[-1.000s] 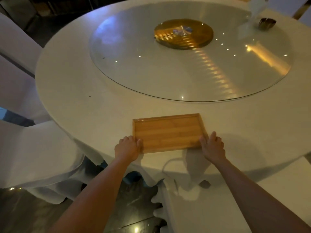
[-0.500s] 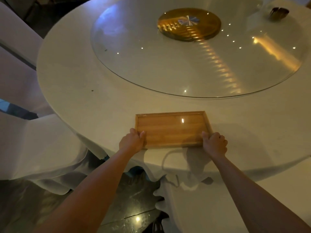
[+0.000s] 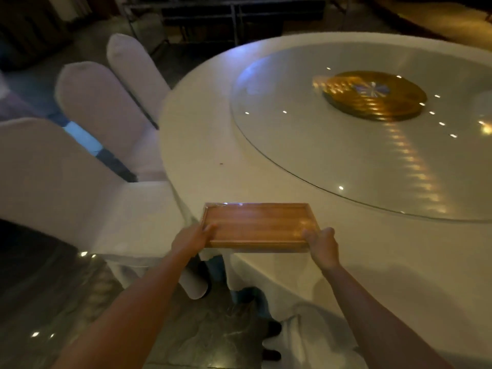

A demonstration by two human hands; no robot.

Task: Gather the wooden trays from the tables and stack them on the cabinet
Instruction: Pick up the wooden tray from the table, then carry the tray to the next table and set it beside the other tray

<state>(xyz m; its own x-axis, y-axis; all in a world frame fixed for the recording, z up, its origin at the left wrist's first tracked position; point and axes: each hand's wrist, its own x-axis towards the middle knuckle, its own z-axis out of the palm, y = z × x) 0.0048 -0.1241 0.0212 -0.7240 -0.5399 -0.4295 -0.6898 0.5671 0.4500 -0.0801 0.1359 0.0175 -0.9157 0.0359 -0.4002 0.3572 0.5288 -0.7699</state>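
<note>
A rectangular wooden tray [image 3: 257, 225] is held level over the near edge of the round white table [image 3: 213, 145], partly past the rim. My left hand [image 3: 191, 239] grips its near left corner, thumb on top. My right hand [image 3: 320, 243] grips its near right corner. The tray is empty. No cabinet is visible in the head view.
A glass turntable [image 3: 346, 161] with a gold centre disc [image 3: 375, 95] covers the table's middle. Three white-covered chairs [image 3: 53, 182] stand along the table's left side. Dark glossy floor lies below, with dark furniture at the back.
The tray has been lifted off the tablecloth and drawn toward me, past the table edge. My view has swung left, bringing the chairs into sight.
</note>
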